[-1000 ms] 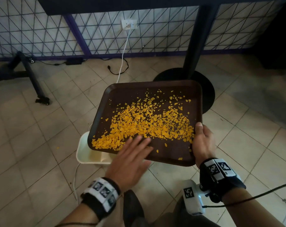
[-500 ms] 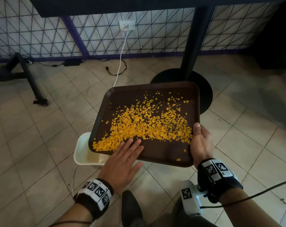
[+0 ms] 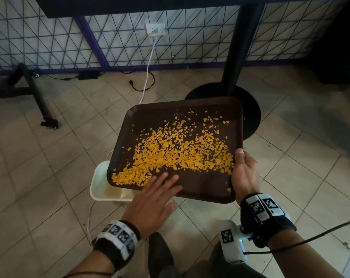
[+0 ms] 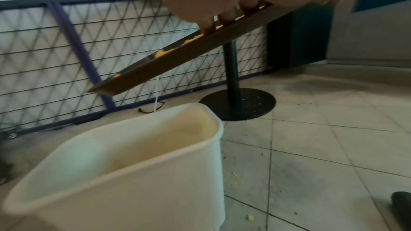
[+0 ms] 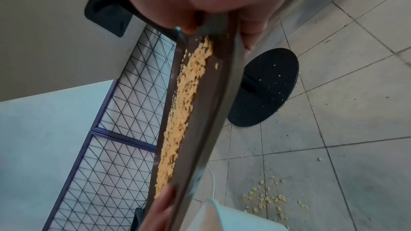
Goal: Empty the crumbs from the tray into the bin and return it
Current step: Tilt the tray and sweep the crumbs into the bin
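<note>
1. The left hand (image 3: pixel 153 203) lies flat over the near edge of the tray (image 3: pixel 200 185), its fingers (image 3: pixel 166 182) straight and slightly spread, the tips resting on the tray's brown surface just beside the heap of crumbs (image 3: pixel 176 155). In the left wrist view the fingertips (image 4: pixel 208 25) touch the tray's upper face at its rim.
2. The right hand (image 3: pixel 245 174) holds the tray's right edge – the thumb lies on top of the rim and the other fingers are curled out of sight beneath it. The right wrist view shows the thumb on the upper face and fingers (image 5: pixel 251 29) pressed against the underside.
3. The tray is held in the air above the floor, tilted so that its left corner sits lowest. That low corner hangs over the open mouth of the bin (image 3: pixel 102 189).
4. The orange crumbs are spread across the middle of the tray and gathered most thickly toward the low left corner, right up against the rim.
5. The bin is a white, rectangular tub standing on the tiled floor (image 3: pixel 39 167), partly hidden under the tray. Its inside looks pale – whether any crumbs lie in it cannot be made out.
6. In the right wrist view, scattered crumbs (image 5: pixel 266 198) lie on the floor tiles near the bin.
7. Beyond the tray stands a black pedestal with a round base (image 3: pixel 250 109), belonging to the desk above. A white cable (image 3: pixel 148 69) runs down from a wall socket (image 3: pixel 155 29) set in a wire-mesh panel.
</note>
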The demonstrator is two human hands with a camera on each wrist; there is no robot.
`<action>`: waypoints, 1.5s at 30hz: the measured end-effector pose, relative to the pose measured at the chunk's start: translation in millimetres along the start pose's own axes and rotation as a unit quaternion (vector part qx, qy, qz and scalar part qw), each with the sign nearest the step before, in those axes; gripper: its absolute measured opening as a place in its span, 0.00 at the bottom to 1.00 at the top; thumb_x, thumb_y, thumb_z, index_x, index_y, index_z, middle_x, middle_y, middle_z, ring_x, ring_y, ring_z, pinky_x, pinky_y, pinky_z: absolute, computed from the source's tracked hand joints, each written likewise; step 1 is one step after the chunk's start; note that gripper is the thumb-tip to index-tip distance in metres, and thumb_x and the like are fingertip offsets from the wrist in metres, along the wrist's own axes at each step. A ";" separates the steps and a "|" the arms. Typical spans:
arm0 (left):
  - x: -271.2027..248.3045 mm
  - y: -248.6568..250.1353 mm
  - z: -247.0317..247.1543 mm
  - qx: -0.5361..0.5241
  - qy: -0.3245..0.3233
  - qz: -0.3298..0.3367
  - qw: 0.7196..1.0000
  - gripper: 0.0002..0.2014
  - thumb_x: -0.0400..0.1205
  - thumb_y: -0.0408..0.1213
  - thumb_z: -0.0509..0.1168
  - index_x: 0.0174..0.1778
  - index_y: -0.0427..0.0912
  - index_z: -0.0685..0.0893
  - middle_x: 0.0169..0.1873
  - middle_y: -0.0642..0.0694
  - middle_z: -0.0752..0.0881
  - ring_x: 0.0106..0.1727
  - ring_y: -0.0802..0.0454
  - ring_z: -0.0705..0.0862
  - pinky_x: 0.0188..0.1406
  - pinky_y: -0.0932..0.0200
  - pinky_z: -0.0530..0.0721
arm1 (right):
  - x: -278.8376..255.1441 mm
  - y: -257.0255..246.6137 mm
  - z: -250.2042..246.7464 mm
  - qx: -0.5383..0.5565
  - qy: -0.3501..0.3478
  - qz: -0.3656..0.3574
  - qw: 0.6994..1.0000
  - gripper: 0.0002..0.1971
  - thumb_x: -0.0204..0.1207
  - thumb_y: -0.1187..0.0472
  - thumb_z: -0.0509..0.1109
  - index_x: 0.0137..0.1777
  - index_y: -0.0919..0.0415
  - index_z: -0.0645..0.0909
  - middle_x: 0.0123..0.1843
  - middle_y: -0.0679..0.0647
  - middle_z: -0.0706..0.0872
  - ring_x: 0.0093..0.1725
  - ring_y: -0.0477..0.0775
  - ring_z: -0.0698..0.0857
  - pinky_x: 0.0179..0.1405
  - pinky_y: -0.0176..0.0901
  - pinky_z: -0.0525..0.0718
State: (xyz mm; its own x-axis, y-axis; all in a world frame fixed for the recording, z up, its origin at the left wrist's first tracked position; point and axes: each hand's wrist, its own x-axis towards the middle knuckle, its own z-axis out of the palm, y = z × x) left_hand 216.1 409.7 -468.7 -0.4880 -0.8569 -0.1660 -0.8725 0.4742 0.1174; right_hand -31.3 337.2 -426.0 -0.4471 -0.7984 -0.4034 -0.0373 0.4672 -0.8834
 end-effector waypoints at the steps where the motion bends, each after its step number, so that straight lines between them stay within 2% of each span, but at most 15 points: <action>1: -3.7 -5.8 -3.4 -0.006 0.002 -0.011 1.000 0.24 0.92 0.54 0.40 0.80 0.53 0.66 0.84 0.51 0.61 0.87 0.55 0.46 0.84 0.54 0.41 | -0.5 0.1 0.4 0.003 -0.001 0.000 1.000 0.25 0.81 0.38 0.53 0.55 0.56 0.82 0.50 0.60 0.89 0.49 0.63 0.88 0.53 0.64 0.87; 3: 2.9 5.7 -14.1 -0.011 0.013 0.000 1.000 0.26 0.92 0.55 0.40 0.79 0.50 0.70 0.84 0.50 0.60 0.87 0.53 0.48 0.84 0.54 0.40 | 0.5 3.3 2.1 0.010 -0.003 0.002 1.000 0.27 0.76 0.34 0.53 0.55 0.53 0.82 0.51 0.58 0.89 0.51 0.63 0.88 0.55 0.67 0.86; 6: 33.4 56.2 -24.5 -0.008 0.039 0.085 0.996 0.27 0.90 0.58 0.41 0.82 0.49 0.65 0.85 0.49 0.55 0.87 0.49 0.48 0.85 0.49 0.41 | 3.1 8.8 5.6 0.019 -0.009 0.003 1.000 0.29 0.71 0.30 0.53 0.52 0.51 0.83 0.50 0.56 0.91 0.51 0.62 0.89 0.57 0.67 0.85; 10: 58.3 94.4 -17.8 -0.007 0.019 0.125 0.992 0.31 0.90 0.58 0.44 0.88 0.46 0.53 0.87 0.47 0.52 0.88 0.46 0.46 0.85 0.43 0.45 | -1.0 1.8 3.2 0.019 -0.008 -0.011 1.000 0.25 0.78 0.38 0.54 0.56 0.55 0.84 0.51 0.57 0.91 0.53 0.60 0.88 0.60 0.65 0.84; 13: 49.5 76.3 -9.7 0.000 0.011 0.108 0.994 0.31 0.90 0.60 0.42 0.87 0.49 0.50 0.87 0.49 0.51 0.88 0.47 0.47 0.85 0.43 0.46 | -0.2 3.9 1.7 0.016 -0.010 -0.013 1.000 0.25 0.76 0.36 0.54 0.52 0.53 0.84 0.49 0.57 0.91 0.51 0.62 0.89 0.58 0.67 0.85; 16: 27.1 33.5 -0.5 0.016 -0.002 0.015 1.000 0.31 0.90 0.61 0.38 0.86 0.50 0.51 0.86 0.49 0.54 0.87 0.49 0.45 0.85 0.44 0.51 | 1.9 7.1 0.4 0.007 -0.009 -0.018 1.000 0.27 0.73 0.33 0.54 0.47 0.53 0.83 0.46 0.59 0.90 0.48 0.65 0.89 0.54 0.68 0.86; 19: 13.1 5.5 -1.9 -0.023 0.006 -0.045 0.999 0.30 0.91 0.58 0.37 0.86 0.48 0.52 0.87 0.46 0.55 0.87 0.51 0.42 0.83 0.45 0.47 | 0.3 6.9 -0.2 0.003 -0.012 -0.018 1.000 0.25 0.78 0.36 0.53 0.50 0.53 0.83 0.48 0.57 0.90 0.50 0.61 0.88 0.57 0.65 0.85; 23: 41.6 46.1 -22.0 -0.005 0.023 0.043 0.999 0.28 0.91 0.55 0.39 0.86 0.47 0.52 0.86 0.47 0.52 0.87 0.47 0.44 0.84 0.44 0.44 | 0.9 9.1 1.4 0.019 -0.015 -0.025 0.999 0.23 0.79 0.38 0.54 0.50 0.54 0.83 0.50 0.59 0.91 0.49 0.61 0.89 0.56 0.63 0.86; 25: 62.1 74.7 -25.1 0.012 0.011 0.102 0.995 0.30 0.91 0.55 0.42 0.87 0.46 0.51 0.87 0.45 0.49 0.87 0.44 0.44 0.85 0.40 0.43 | 0.0 8.6 2.1 0.031 -0.022 -0.029 0.999 0.23 0.81 0.41 0.55 0.56 0.56 0.84 0.54 0.58 0.91 0.53 0.59 0.88 0.60 0.62 0.84; 27: 77.3 91.5 -24.0 0.017 -0.003 0.123 0.992 0.31 0.90 0.56 0.43 0.88 0.45 0.50 0.88 0.45 0.48 0.87 0.44 0.42 0.84 0.37 0.45 | 1.3 10.0 1.3 0.042 -0.026 -0.024 0.998 0.24 0.80 0.41 0.55 0.61 0.55 0.84 0.57 0.56 0.90 0.59 0.58 0.88 0.65 0.62 0.82; 32: 80.6 81.2 -15.1 0.006 0.004 0.083 0.997 0.37 0.88 0.64 0.42 0.88 0.45 0.45 0.87 0.47 0.42 0.87 0.47 0.36 0.84 0.38 0.45 | 6.0 10.9 -2.7 0.010 -0.009 -0.044 0.999 0.20 0.85 0.46 0.55 0.50 0.56 0.84 0.49 0.57 0.91 0.50 0.59 0.88 0.56 0.59 0.86; 37: 56.2 24.7 -6.7 0.003 -0.044 -0.047 0.998 0.41 0.83 0.70 0.31 0.86 0.48 0.34 0.83 0.50 0.27 0.83 0.51 0.26 0.83 0.41 0.35 | 5.2 7.8 -6.1 -0.004 -0.014 -0.052 0.999 0.19 0.87 0.48 0.53 0.51 0.58 0.83 0.45 0.56 0.89 0.45 0.56 0.87 0.44 0.47 0.84; 40: 39.0 -5.9 -4.9 -0.023 -0.035 -0.105 0.994 0.39 0.84 0.69 0.30 0.86 0.48 0.37 0.84 0.52 0.30 0.84 0.52 0.29 0.84 0.42 0.39 | 4.9 6.4 -7.3 -0.009 -0.015 -0.058 0.998 0.19 0.87 0.48 0.53 0.53 0.58 0.83 0.45 0.53 0.88 0.44 0.51 0.85 0.38 0.42 0.78; 43: 40.7 5.3 -16.8 -0.042 -0.020 -0.099 0.994 0.38 0.84 0.67 0.28 0.86 0.48 0.37 0.85 0.51 0.31 0.84 0.52 0.28 0.84 0.44 0.38 | 6.0 9.8 -4.4 -0.018 -0.015 -0.064 0.998 0.20 0.86 0.47 0.53 0.53 0.58 0.83 0.47 0.55 0.89 0.47 0.55 0.86 0.45 0.48 0.83; 45: 51.9 33.3 -26.4 -0.049 -0.001 -0.053 0.997 0.34 0.86 0.64 0.29 0.86 0.49 0.38 0.86 0.48 0.34 0.85 0.51 0.30 0.85 0.42 0.40 | 5.2 11.8 -1.1 -0.014 -0.014 -0.066 0.998 0.20 0.85 0.45 0.53 0.52 0.57 0.83 0.47 0.56 0.90 0.48 0.58 0.87 0.51 0.55 0.85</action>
State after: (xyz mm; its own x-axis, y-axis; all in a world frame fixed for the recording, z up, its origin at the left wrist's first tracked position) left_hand 162.3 375.7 -447.6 -0.3933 -0.9008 -0.1840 -0.9129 0.3588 0.1948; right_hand -35.1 338.9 -438.3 -0.4107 -0.8640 -0.2912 -0.1192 0.3675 -0.9223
